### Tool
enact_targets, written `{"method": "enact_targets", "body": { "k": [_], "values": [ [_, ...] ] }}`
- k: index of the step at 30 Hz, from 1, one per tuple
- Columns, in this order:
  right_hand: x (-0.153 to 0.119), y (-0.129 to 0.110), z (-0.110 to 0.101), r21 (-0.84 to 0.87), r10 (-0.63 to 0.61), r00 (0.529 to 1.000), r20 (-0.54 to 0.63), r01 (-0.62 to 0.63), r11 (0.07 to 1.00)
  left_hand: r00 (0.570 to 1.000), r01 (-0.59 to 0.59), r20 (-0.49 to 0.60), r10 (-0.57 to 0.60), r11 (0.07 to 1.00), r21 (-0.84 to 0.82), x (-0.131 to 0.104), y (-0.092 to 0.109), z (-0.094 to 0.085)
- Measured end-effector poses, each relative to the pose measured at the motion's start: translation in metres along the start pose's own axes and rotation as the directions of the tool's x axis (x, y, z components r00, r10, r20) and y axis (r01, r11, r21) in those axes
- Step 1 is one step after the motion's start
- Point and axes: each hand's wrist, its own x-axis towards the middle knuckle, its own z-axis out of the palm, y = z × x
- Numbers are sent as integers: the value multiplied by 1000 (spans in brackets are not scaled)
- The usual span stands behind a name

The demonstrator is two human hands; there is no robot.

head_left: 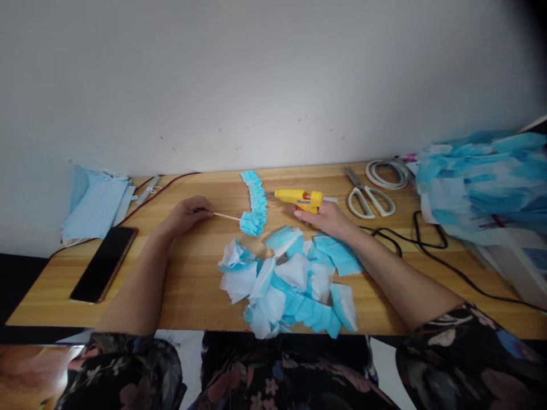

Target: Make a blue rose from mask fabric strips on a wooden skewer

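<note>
Between the fingers of my left hand (pixel 195 212) is one end of a thin wooden stick (pixel 226 216). Its other end meets a blue pleated strip (pixel 257 196), which curves away toward the wall; how the two are joined I cannot tell. My right hand (pixel 327 219) is wrapped around the handle of a yellow glue gun (pixel 298 198). The gun's nozzle points left, a little apart from the strip, and a clear glue stick sticks out of its back. Just in front of both hands lies a loose heap of blue and white fabric pieces (pixel 294 285).
White-handled scissors (pixel 371 196) and a coiled white cable (pixel 388 173) lie at the back right. Beyond the black cord (pixel 453 267) stands a container heaped with blue pieces (pixel 482 182). Stacked face masks (pixel 96 205) and a phone (pixel 103 265) are on the left.
</note>
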Motion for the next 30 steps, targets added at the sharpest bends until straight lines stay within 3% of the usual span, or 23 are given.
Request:
{"method": "enact_targets", "body": {
  "k": [14,30],
  "values": [
    [-1,-5,-1,-15,-1,999,34,2,1000,981,195,-15,-195,981,-11,-1,16,0],
    [-1,-5,-1,-25,-20,1000,18,21,999,996,86,19,-85,996,-24,1,14,-1]
  ]
}}
